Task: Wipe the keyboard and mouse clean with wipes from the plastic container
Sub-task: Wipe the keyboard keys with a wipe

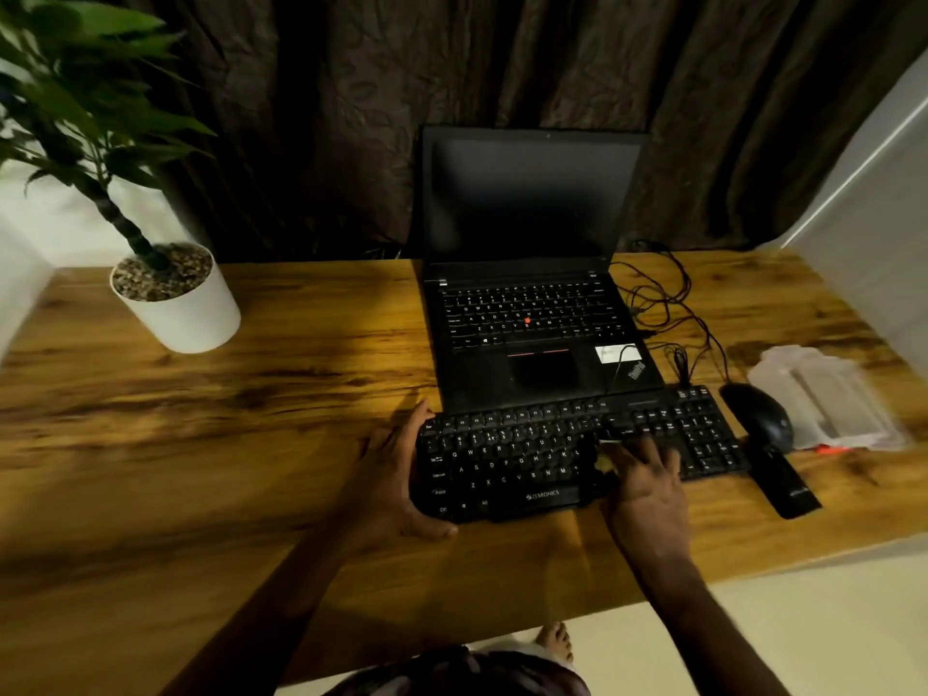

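A black keyboard [527, 459] lies on the wooden desk in front of the laptop. My left hand [386, 474] grips its left end, thumb under the front edge. My right hand [643, 474] presses down on the keys right of the middle, with a small pale wipe [602, 462] showing under the fingers. A black mouse [761, 414] sits just right of the keyboard. The clear plastic wipe container [823, 399] rests beyond the mouse, near the desk's right edge.
An open black laptop [532, 293] stands behind the keyboard, with tangled cables [663, 298] to its right. A flat black object [786, 484] lies in front of the mouse. A potted plant in a white pot [181, 303] stands at the back left. A curtain hangs behind the desk.
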